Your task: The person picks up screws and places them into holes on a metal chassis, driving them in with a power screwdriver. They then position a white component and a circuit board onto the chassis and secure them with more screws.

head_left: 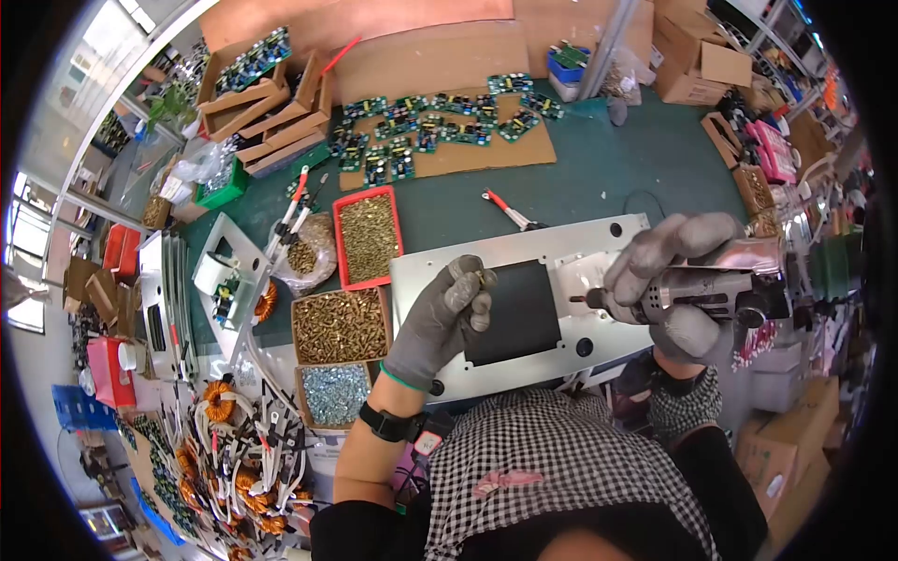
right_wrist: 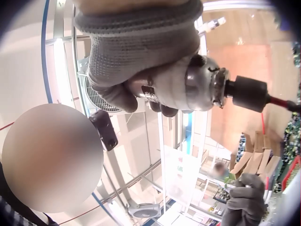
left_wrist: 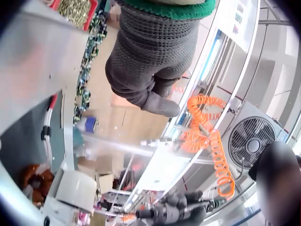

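Observation:
A flat silver metal panel (head_left: 571, 248) with a black sheet (head_left: 519, 318) on it lies before me. Over the panel's left part my gloved left hand (head_left: 449, 309) has its fingers curled, pinching a small brass-coloured screw (head_left: 487, 278) at the fingertips. My gloved right hand (head_left: 655, 266) grips a power screwdriver (head_left: 706, 292) above the panel's right end, its bit pointing left. In the right wrist view the fingers wrap round the screwdriver's body, and its black chuck (right_wrist: 249, 93) and red bit (right_wrist: 277, 100) stick out.
Left of the panel stand a red tray (head_left: 398, 234) of small brass parts, a box of brass screws (head_left: 339, 327) and a box of silver screws (head_left: 335, 395). Circuit boards (head_left: 449, 129) lie on cardboard behind. Wired copper coils (head_left: 220, 402) pile at lower left. A red-handled tool (head_left: 505, 208) lies behind the panel.

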`<state>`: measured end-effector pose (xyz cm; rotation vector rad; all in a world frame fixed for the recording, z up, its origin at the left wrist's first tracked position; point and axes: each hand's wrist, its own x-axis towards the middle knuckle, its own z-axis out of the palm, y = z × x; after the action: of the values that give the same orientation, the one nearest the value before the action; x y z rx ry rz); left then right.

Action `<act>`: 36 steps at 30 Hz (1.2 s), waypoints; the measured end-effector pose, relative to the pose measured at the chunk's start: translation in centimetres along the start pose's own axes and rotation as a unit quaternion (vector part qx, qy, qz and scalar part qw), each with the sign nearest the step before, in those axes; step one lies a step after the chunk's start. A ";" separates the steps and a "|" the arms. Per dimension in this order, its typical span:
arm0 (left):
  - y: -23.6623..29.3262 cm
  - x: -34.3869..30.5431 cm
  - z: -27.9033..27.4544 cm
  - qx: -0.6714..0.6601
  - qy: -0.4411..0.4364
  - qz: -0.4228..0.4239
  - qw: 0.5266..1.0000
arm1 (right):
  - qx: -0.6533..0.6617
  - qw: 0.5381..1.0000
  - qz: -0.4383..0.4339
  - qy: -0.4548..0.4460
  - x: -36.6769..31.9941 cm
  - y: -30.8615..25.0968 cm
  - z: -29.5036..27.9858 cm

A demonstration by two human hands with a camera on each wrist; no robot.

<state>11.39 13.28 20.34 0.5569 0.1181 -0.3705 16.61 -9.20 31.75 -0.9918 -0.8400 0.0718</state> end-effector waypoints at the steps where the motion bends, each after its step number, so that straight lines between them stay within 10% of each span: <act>1: -0.8 0.3 1.4 0.001 0.011 -0.007 1.000 | -0.009 0.999 -0.034 -0.032 0.8 -0.3 -0.2; 29: -6.5 6.8 2.4 0.144 -0.046 -0.155 0.976 | -0.005 0.997 -0.073 -0.012 -0.2 1.5 -7.1; 32: -3.9 7.2 5.6 0.360 0.065 -0.121 0.923 | -0.077 0.996 -0.053 -0.015 0.1 1.7 -9.0; 33: -5.1 7.5 3.8 0.480 0.095 0.013 0.872 | -0.112 0.993 -0.038 0.012 -0.3 1.6 -9.6; 36: -6.0 6.6 2.8 0.732 0.045 0.060 0.677 | -0.096 0.991 -0.026 0.091 -1.0 3.3 -10.5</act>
<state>15.28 5.01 18.40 2.1950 -0.1689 -0.2385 23.76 -15.16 25.82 -1.1381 -0.7133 -0.1455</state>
